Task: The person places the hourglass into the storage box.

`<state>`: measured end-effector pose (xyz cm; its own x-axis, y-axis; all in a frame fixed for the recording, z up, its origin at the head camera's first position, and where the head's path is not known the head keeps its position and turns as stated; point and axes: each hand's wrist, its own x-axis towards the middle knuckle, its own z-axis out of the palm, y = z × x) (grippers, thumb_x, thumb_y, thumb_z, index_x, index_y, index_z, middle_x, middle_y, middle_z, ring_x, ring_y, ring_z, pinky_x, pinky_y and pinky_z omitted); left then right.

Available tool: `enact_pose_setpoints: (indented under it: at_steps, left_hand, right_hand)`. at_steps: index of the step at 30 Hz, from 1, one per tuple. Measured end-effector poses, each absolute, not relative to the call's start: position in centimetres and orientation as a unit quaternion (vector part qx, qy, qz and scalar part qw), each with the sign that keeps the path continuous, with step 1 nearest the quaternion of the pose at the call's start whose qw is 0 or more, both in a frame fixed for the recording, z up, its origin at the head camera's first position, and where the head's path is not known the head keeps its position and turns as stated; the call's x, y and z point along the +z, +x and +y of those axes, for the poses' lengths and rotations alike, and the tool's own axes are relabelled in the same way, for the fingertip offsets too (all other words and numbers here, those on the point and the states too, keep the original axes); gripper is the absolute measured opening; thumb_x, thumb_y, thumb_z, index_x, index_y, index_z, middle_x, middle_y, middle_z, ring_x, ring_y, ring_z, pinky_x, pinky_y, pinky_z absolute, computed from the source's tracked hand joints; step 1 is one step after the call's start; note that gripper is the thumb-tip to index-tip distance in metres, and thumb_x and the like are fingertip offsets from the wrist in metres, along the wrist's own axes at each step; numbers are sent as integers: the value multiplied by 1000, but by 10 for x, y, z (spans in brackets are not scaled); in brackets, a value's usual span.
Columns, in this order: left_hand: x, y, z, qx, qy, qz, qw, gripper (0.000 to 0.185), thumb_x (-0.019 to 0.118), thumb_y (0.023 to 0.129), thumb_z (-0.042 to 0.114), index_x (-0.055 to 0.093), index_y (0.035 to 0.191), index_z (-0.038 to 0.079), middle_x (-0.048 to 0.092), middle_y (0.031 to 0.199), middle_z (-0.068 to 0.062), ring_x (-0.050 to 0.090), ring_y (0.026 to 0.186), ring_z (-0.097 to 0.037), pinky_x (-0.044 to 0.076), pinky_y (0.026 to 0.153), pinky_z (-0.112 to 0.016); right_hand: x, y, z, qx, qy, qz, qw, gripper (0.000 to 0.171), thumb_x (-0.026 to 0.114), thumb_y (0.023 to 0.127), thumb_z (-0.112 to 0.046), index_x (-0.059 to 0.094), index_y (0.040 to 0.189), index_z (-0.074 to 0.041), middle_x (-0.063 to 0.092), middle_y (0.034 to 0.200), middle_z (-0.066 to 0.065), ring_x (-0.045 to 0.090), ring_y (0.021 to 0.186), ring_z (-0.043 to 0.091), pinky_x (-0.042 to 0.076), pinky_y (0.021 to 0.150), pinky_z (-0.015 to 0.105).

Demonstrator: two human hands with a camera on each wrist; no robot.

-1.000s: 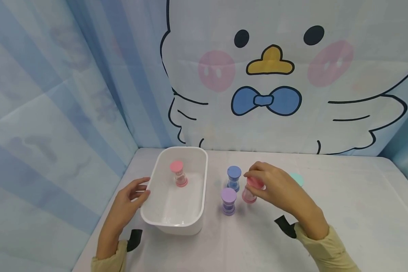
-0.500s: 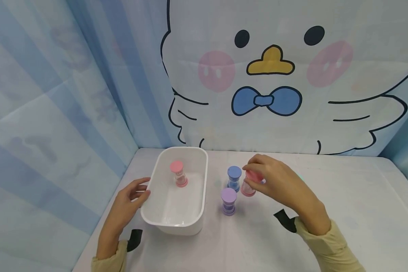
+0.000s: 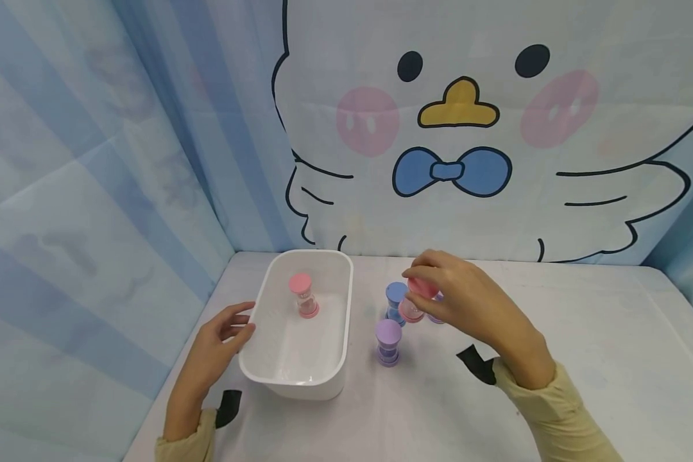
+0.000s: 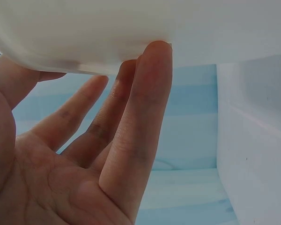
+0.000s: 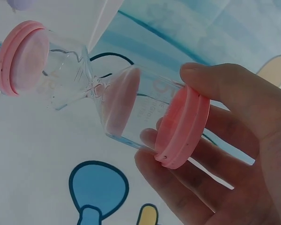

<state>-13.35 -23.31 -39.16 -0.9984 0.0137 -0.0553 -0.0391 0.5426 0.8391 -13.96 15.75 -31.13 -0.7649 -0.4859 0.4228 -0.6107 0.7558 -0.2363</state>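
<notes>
My right hand [image 3: 459, 292] pinches the pink cap of a sand timer [image 3: 411, 309] between thumb and fingers, holding it up beside the blue sand timer [image 3: 395, 296]. In the right wrist view the held timer [image 5: 119, 98] is tilted, with pink sand in the glass bulb nearer the hand. My left hand [image 3: 213, 343] rests its thumb and fingertips against the outside of a white plastic bin [image 3: 245, 362]. The left wrist view has those fingers [image 4: 140, 108] nearly straight under the rim. Inside the bin a second pink sand timer [image 3: 304, 295] stands.
A purple sand timer [image 3: 388, 343] stands on the white table [image 3: 427, 410] right of the bin. Behind the right fingers, part of another purple timer [image 3: 437, 317] shows. A printed curtain [image 3: 450, 218] hangs along the table's back edge.
My right hand has raised the pink sand timer and moved it left and back, so it overlaps the blue one. The teal piece behind the hand is now covered. My left hand stays put.
</notes>
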Motion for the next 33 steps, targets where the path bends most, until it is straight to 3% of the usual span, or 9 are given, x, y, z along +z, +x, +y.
enact_pose_setpoints:
  at_steps: [22, 33]
  left_hand:
    - [-392, -132, -235, 482, -7, 876, 28, 49, 62, 99, 28, 50, 144, 12, 59, 132, -19, 61, 116, -34, 57, 86, -36]
    - [-392, -133, -233, 484, -9, 874, 31, 49, 62, 99, 28, 50, 144, 12, 59, 132, -19, 61, 116, -34, 57, 89, -41]
  right_hand:
    - [-302, -148, 137, 205, 332, -899, 200, 29, 80, 83, -17, 74, 109, -6, 67, 105, 2, 63, 91, 12, 57, 79, 30]
    - [-300, -153, 126, 219, 335, -893, 205, 27, 80, 85, -19, 74, 109, -8, 67, 106, 1, 63, 94, 13, 57, 83, 30]
